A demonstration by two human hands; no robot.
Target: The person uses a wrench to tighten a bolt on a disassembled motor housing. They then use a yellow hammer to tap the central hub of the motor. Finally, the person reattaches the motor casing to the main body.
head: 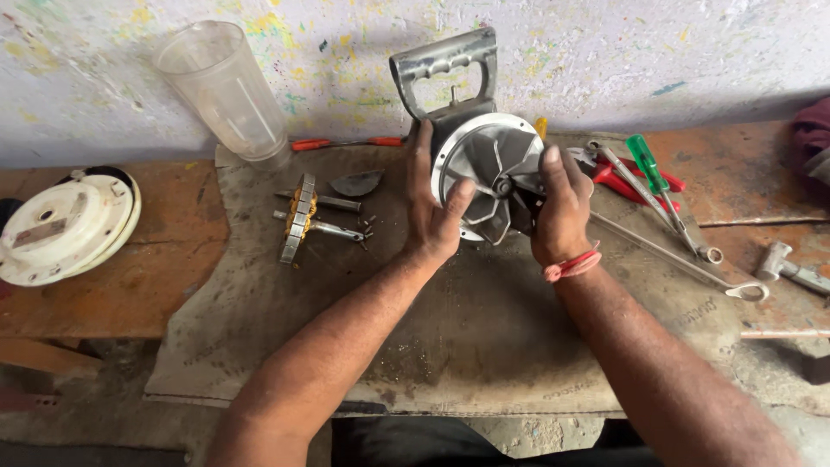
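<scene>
Both forearms enter from the bottom edge and meet over a worn mat [484, 346] laid on the table [130, 294]. We hold a metal motor housing [467, 130] with a cast carrying handle [445, 65] upright at the middle of the mat, its bladed impeller [493, 169] turned toward us.

Our left hand [432, 207] braces the housing from the left: the palm lies against the rim of the impeller, the fingers [421, 151] are spread nearly straight up the side, and the thumb rests across the blades. Our right hand [562, 212], a red band at its wrist, is curled closed around the right edge of the impeller, with the thumb pressing near the central hub nut [503, 186].

We judge the step in hand to be the seating or freeing of the impeller on its shaft, with the left hand steadying and the right hand working the wheel. No tool is in either hand. Any further move calls for a firm brace on the housing, so that it does not tip on the mat, and for care with the thin blade edges under the thumbs.

Left of the housing lie a wound rotor [300, 216] on its shaft and a few small screws [367, 227]. To the right lie a green-handled screwdriver [648, 164], red-handled pliers [618, 177] and a long spanner [683, 259]. A clear plastic jar [220, 86] stands against the wall, and a white round cover [65, 225] rests at far left.
</scene>
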